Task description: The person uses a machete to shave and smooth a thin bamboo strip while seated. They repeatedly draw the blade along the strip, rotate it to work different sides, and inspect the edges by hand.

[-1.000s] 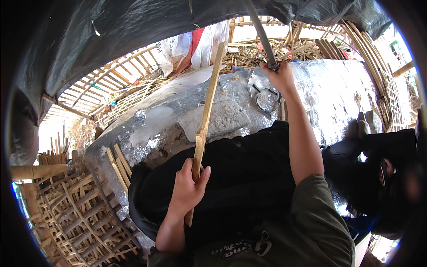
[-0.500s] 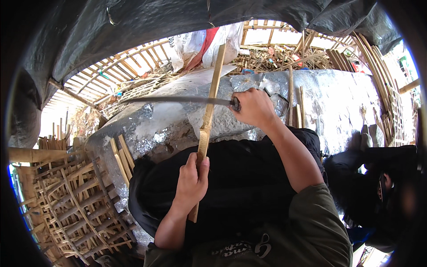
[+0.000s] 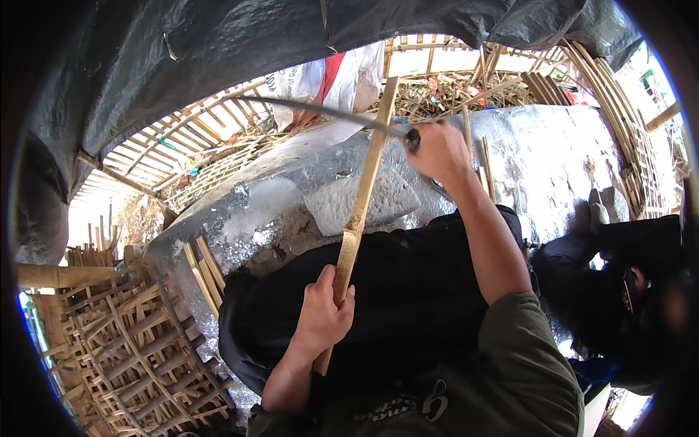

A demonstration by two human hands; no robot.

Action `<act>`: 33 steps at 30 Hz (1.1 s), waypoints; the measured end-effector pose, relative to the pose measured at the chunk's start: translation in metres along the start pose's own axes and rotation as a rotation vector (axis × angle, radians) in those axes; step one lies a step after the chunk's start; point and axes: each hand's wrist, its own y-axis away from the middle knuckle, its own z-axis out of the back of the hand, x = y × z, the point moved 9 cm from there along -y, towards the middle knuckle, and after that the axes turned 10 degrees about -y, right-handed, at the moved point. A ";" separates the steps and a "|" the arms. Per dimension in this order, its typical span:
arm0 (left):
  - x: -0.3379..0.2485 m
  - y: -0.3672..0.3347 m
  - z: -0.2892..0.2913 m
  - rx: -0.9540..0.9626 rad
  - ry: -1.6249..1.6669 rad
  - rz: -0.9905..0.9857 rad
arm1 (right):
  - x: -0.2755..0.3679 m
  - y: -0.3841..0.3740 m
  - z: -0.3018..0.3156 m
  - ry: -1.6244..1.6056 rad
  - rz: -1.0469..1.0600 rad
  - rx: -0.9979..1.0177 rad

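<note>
Bamboo latticework [image 3: 145, 349] sits at eight o'clock with short wooden pieces [image 3: 102, 357] showing between its slats, while a white sack [image 3: 309, 84] slumps just shy of twelve, its contents hidden from me. Near half past six the left hand [image 3: 324, 313] has fingers and thumb wrapped round the lower part of a bamboo strip [image 3: 360, 204] slanting toward twelve. Around one, the right hand [image 3: 440, 149] clenches its fingers round the handle of a long knife [image 3: 328, 111], blade crossing the strip's far end: a trimming pass, I'd judge, calling next for a steady strip and controlled edge.
</note>
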 end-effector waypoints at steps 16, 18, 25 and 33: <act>-0.003 0.005 0.002 -0.126 -0.074 -0.039 | -0.035 -0.014 0.008 0.071 -0.185 -0.031; -0.001 0.006 -0.001 -0.104 -0.080 -0.045 | -0.046 -0.017 0.016 0.126 -0.169 -0.141; -0.002 0.010 0.000 -0.079 -0.073 -0.060 | -0.072 -0.020 0.010 0.130 -0.267 -0.145; 0.005 0.002 -0.017 -0.023 -0.076 -0.071 | -0.095 -0.019 0.019 0.245 -0.362 -0.124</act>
